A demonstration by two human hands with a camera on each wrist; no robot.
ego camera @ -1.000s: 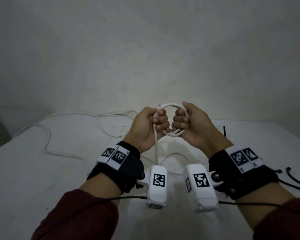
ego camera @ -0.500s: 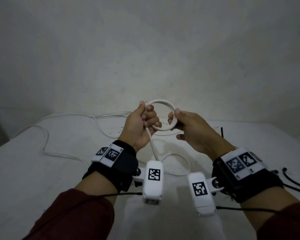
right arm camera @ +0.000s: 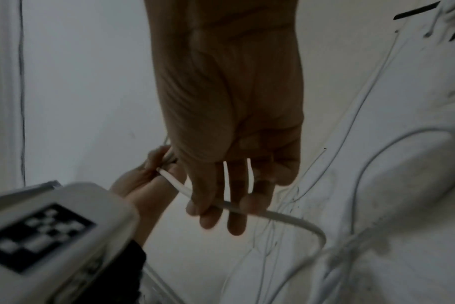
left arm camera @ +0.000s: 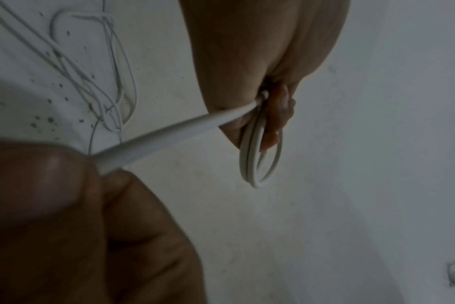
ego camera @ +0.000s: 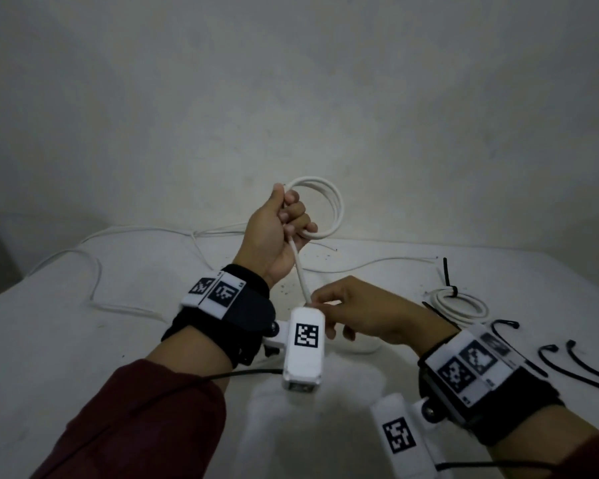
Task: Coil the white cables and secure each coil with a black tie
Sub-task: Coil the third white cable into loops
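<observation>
Above the table's (ego camera: 83, 340) far edge, left hand (ego camera: 274, 236) fingers grip the coil (ego camera: 329, 209); right hand (ego camera: 367, 312) fingers pinch its taut tail.

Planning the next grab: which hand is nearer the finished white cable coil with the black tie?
Right. The right hand is just beside the tied white coil; the left hand is raised farther away.
</observation>
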